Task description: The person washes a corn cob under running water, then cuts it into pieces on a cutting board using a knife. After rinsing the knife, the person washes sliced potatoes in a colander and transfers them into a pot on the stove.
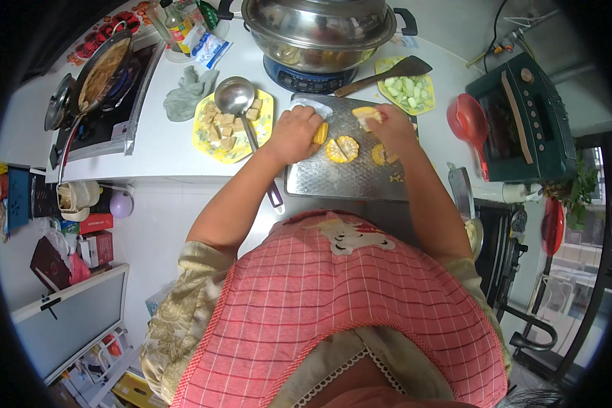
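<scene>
My left hand (297, 133) is closed around a piece of corn cob (321, 133) at the left side of a metal cutting board (336, 181). Between the thumb and fingers of my right hand (393, 130) is another cut piece of corn (365, 115), held above the board. Cut corn rounds (342, 149) lie on the board between my hands, and more corn (380, 154) sits under my right forearm. A whitish cloth or bag (312, 106) lies behind my left hand, at the board's back edge.
Left are a yellow plate (227, 158) of cubes, a ladle (234, 96) and a frying pan (104, 74) on the stove. A lidded steel pot (319, 30) stands behind. Right are a wooden spatula (382, 78), a plate (428, 104) of green pieces, a red ladle (467, 120), a cleaver (461, 191) and an oven (523, 120).
</scene>
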### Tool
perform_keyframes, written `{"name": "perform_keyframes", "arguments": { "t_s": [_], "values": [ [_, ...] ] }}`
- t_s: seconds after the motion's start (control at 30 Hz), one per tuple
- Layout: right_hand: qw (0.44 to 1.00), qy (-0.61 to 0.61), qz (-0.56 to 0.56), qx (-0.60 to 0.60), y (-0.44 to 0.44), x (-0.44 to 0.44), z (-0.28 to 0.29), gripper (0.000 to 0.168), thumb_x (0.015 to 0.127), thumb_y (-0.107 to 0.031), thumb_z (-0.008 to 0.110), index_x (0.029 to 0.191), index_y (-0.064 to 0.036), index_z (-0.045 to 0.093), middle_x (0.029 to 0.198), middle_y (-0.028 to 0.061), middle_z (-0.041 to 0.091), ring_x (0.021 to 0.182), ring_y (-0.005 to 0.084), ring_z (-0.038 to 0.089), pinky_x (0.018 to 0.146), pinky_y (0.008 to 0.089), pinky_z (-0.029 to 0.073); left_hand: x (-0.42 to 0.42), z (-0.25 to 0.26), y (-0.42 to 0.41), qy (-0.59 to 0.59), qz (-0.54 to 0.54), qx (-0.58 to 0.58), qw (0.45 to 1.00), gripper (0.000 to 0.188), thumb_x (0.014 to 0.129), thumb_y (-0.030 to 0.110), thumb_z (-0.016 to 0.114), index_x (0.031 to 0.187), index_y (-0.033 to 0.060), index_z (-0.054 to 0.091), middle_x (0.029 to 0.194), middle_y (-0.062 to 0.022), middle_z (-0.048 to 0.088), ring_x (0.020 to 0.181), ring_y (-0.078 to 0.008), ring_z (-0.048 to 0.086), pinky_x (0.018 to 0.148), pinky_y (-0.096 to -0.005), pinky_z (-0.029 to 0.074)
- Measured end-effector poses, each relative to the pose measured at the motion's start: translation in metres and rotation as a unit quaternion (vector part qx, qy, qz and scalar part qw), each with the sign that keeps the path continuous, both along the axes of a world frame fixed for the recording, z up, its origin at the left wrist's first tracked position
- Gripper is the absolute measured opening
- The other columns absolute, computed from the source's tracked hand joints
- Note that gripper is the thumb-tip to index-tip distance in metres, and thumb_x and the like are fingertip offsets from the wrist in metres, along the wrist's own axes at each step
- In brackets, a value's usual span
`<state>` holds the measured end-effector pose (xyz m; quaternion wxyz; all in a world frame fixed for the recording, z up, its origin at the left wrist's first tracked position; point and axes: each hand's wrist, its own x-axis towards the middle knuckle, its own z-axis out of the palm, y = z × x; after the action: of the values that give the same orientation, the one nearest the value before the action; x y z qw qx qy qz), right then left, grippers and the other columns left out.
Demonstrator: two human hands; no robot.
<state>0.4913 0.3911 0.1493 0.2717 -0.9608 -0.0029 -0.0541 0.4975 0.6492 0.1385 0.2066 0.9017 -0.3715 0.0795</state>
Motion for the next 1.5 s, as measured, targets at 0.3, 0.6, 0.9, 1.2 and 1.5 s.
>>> {"name": "perform_keyframes", "arguments": {
  "t_s": [0.3,0.6,0.9,1.2,1.5],
  "values": [
    [0.953,0.036,-0.073,0.290,-0.046,0.005,-0.013,0.029,0.079,-0.018,0.071,0.097,0.003,0.061,0.083,0.0021,0.062,0.069,0.0079,0.054,0.064,0.0220,0.045,-0.010,-0.002,-0.013,0.420,0.049,-0.441,0.792,0.036,0.077,0.014,0.073,0.102,0.0024,0.051,0.093,-0.0062,0.062,0.082,-0.0131,0.060,0.069,-0.0264,0.049],
    [0.985,0.074,-0.059,0.142,-0.021,-0.006,0.010,0.038,0.076,-0.023,0.073,0.102,0.001,0.061,0.096,0.0059,0.059,0.087,0.0130,0.055,0.076,0.0257,0.046,0.006,0.003,-0.003,0.570,0.090,-0.577,0.578,0.028,0.087,0.027,0.060,0.105,0.0078,0.050,0.098,-0.0079,0.062,0.087,-0.0159,0.060,0.065,-0.0283,0.051],
    [0.995,0.002,0.016,-0.101,-0.014,-0.007,-0.027,0.041,0.070,-0.033,0.072,0.103,-0.010,0.067,0.128,0.0177,0.048,0.118,0.0319,0.046,0.098,0.0394,0.037,-0.017,-0.011,-0.032,0.332,0.030,-0.290,0.897,0.042,0.077,0.013,0.074,0.110,0.0053,0.050,0.097,-0.0035,0.060,0.086,-0.0117,0.057,0.077,-0.0262,0.048],
    [0.991,-0.085,0.038,-0.092,0.004,-0.026,-0.006,0.034,0.073,-0.027,0.070,0.104,-0.012,0.067,0.126,0.0152,0.051,0.117,0.0306,0.047,0.099,0.0386,0.037,-0.029,0.023,-0.033,0.325,0.026,-0.395,0.859,0.049,0.074,0.014,0.076,0.114,0.0040,0.049,0.104,-0.0063,0.058,0.092,-0.0155,0.056,0.082,-0.0305,0.045],
    [0.937,-0.034,0.092,0.336,0.017,-0.054,0.065,0.025,0.077,-0.023,0.071,0.098,-0.009,0.069,0.112,0.0109,0.059,0.107,0.0219,0.054,0.092,0.0323,0.041,-0.040,0.029,-0.029,0.220,-0.054,-0.435,0.872,0.051,0.073,0.005,0.075,0.116,0.0061,0.048,0.114,-0.0058,0.051,0.104,-0.0174,0.053,0.092,-0.0334,0.042]
  ]
}}
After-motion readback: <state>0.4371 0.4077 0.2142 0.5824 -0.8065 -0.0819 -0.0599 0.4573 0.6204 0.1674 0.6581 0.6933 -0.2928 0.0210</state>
